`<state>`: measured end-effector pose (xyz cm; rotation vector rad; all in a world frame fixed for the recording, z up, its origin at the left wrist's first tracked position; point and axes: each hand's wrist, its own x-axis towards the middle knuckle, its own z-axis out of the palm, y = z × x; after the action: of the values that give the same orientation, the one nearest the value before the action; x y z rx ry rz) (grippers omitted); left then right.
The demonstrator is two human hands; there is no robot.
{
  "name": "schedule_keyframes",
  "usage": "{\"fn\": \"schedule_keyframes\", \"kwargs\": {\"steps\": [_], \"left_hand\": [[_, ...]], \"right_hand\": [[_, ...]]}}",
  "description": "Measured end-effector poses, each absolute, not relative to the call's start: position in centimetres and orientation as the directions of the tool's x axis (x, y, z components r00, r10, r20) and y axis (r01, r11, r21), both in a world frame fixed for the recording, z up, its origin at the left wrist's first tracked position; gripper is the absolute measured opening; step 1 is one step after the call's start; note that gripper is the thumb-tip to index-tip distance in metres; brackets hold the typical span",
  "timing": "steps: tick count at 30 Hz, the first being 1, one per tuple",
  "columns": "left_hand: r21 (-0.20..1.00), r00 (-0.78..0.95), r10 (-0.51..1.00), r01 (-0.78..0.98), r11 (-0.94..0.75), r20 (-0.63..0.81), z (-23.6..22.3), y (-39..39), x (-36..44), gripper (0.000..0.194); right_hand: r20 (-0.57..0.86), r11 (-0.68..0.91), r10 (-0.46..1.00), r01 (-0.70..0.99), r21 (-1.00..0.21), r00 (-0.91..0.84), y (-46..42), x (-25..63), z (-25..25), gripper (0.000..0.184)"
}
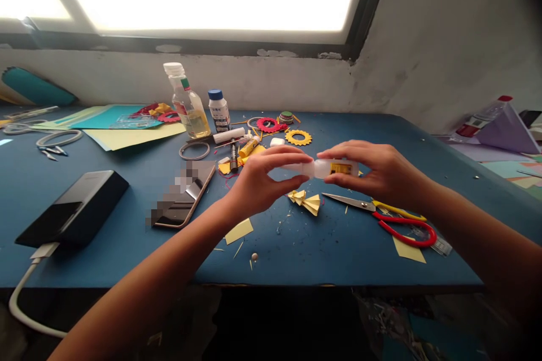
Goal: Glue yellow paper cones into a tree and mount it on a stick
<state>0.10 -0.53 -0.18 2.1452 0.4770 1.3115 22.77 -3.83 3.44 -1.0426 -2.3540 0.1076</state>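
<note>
The bottle [336,168], small and whitish with a yellow label, is held level above the middle of the table [292,259], its clear cap [301,168] pointing left. The left hand [265,175] is clamped on the cap between thumb and fingers; the right hand [375,169] is closed around the bottle's body, thumb below and fingers above.

Just nearer than the bottle, the folded paper [307,202], pale yellow and pleated, lies on the table. To its right are the scissors [355,202], blades to the left, with red and yellow handles over a yellow scrap [410,249]. Another scrap [239,231] lies to the left of the folded paper, and a small bead [254,257] sits near the table's near edge among fine clippings.

Beyond the hands are a yellow ring [298,137] and a red ring [271,124], both with toothed edges, and a white roll [229,135]. Farther left, a tall bottle [193,110] holding yellowish liquid stands beside a blue-capped bottle [219,111].

Left of the left hand lies a phone [186,197], partly pixelated, then a black block [71,208] with a white cable [21,293] plugged into its near end. Colored sheets [127,134] lie at the far left.
</note>
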Motion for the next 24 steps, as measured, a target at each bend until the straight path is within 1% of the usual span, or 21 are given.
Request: {"fn": "schedule_keyframes", "kwargs": {"steps": [1,2,3,4,6,8,9,10,12,14,15,16,19,20,21,22,24], "left_hand": [[0.575,0.484,0.505,0.006,-0.818,0.714,0.1,-0.6,0.0,0.020],[0.544,0.504,0.471,0.004,-0.839,0.724,0.3,-0.7,-0.1,0.022],[0.552,0.500,0.481,0.008,-0.834,0.720,0.5,-0.8,-0.2,0.027],[0.595,0.475,0.531,0.021,-0.804,0.701,0.7,-0.8,-0.3,0.032],[0.735,0.408,0.691,0.069,-0.675,0.597,0.8,-0.7,-0.4,0.036],[0.844,0.408,0.801,0.119,-0.523,0.439,0.8,-0.4,-0.5,0.030],[0.867,0.429,0.816,0.130,-0.481,0.388,0.7,-0.3,-0.5,0.027],[0.872,0.461,0.805,0.123,-0.474,0.373,0.8,-0.2,-0.6,0.025],[0.843,0.524,0.735,0.059,-0.535,0.429,0.9,-0.1,-0.7,0.020],[0.806,0.541,0.679,0.004,-0.592,0.496,1.2,-0.3,-0.7,0.026],[0.808,0.529,0.689,0.011,-0.589,0.495,1.3,-0.3,-0.7,0.031],[0.828,0.508,0.726,0.044,-0.560,0.464,1.4,-0.4,-0.7,0.034],[0.903,0.487,0.837,0.195,-0.383,0.250,1.3,-0.4,-0.6,0.033],[0.911,0.503,0.841,0.222,-0.347,0.198,1.2,-0.3,-0.6,0.032],[0.913,0.525,0.832,0.228,-0.339,0.178,1.1,-0.3,-0.6,0.031],[0.910,0.545,0.815,0.211,-0.358,0.194,1.0,-0.3,-0.6,0.029],[0.880,0.577,0.760,0.142,-0.454,0.299,0.9,-0.4,-0.6,0.025]], "right_hand": [[0.391,0.643,0.764,0.653,-0.400,-0.513,-3.9,22.8,3.4,0.036],[0.331,0.588,0.809,0.646,-0.488,-0.486,-4.0,22.7,3.2,0.037],[0.295,0.545,0.836,0.640,-0.541,-0.462,-4.0,22.7,3.0,0.038],[0.290,0.526,0.848,0.638,-0.562,-0.444,-4.1,22.5,2.8,0.039],[0.349,0.551,0.835,0.634,-0.543,-0.426,-4.1,22.2,2.4,0.040],[0.405,0.583,0.812,0.627,-0.517,-0.421,-4.1,21.9,2.0,0.038],[0.410,0.580,0.814,0.618,-0.530,-0.412,-4.1,21.7,1.8,0.037],[0.387,0.558,0.830,0.604,-0.569,-0.402,-4.0,21.7,1.6,0.036],[0.269,0.462,0.878,0.552,-0.694,-0.397,-3.9,21.7,1.4,0.036],[0.155,0.361,0.900,0.501,-0.786,-0.407,-3.9,21.8,1.2,0.038],[0.137,0.341,0.905,0.494,-0.800,-0.403,-3.9,21.9,1.1,0.039],[0.152,0.345,0.909,0.500,-0.794,-0.387,-4.0,21.9,1.0,0.040],[0.264,0.403,0.912,0.556,-0.727,-0.315,-4.2,21.9,0.8,0.045],[0.280,0.407,0.911,0.560,-0.722,-0.301,-4.3,21.9,0.7,0.046],[0.270,0.395,0.916,0.545,-0.739,-0.298,-4.3,21.9,0.7,0.047],[0.239,0.368,0.923,0.512,-0.776,-0.302,-4.3,21.9,0.6,0.047],[0.127,0.272,0.932,0.424,-0.864,-0.339,-4.1,22.0,0.6,0.047]]}}
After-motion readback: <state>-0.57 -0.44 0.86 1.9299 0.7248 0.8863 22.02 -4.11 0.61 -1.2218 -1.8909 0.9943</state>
